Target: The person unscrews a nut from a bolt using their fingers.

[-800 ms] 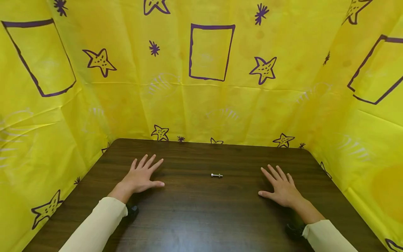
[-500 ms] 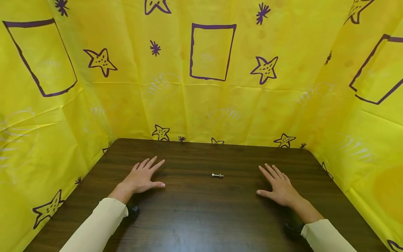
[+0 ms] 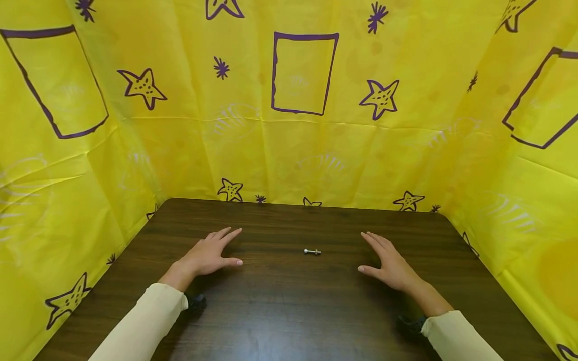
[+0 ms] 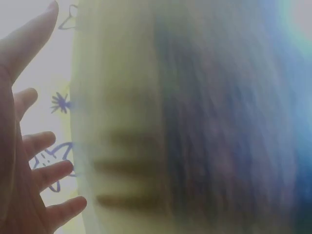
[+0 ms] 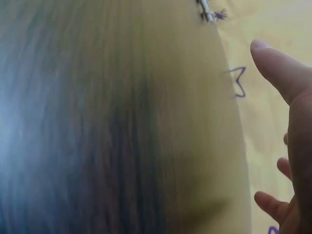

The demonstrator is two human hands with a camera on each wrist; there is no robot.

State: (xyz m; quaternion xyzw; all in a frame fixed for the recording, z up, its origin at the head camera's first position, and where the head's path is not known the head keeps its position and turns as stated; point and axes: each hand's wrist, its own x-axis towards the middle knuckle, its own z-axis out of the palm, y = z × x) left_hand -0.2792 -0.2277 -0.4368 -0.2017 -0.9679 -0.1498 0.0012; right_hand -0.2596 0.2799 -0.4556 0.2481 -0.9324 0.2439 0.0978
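A small silver bolt with a nut threaded on it [image 3: 312,251] lies on the dark wood table, between the two hands and apart from both. To its left, the left hand [image 3: 208,255] has its fingers extended and thumb spread, holding nothing. On the other side the right hand [image 3: 392,263] is likewise spread, thumb toward the bolt, with nothing in it. The left wrist view shows the left hand's fingers [image 4: 52,175] apart from each other. In the right wrist view, part of the bolt [image 5: 206,10] shows at the top edge, away from the right thumb [image 5: 280,68].
The brown wood-grain table [image 3: 289,311] has rounded far corners. Yellow cloth [image 3: 298,150] with purple starfish and frame drawings hangs around its back and both sides. A dark strap or device sits under each wrist [image 3: 196,302].
Both hands have turned and moved slightly inward, the right one more. Their fingers have drawn closer together. The bolt stays where it was.
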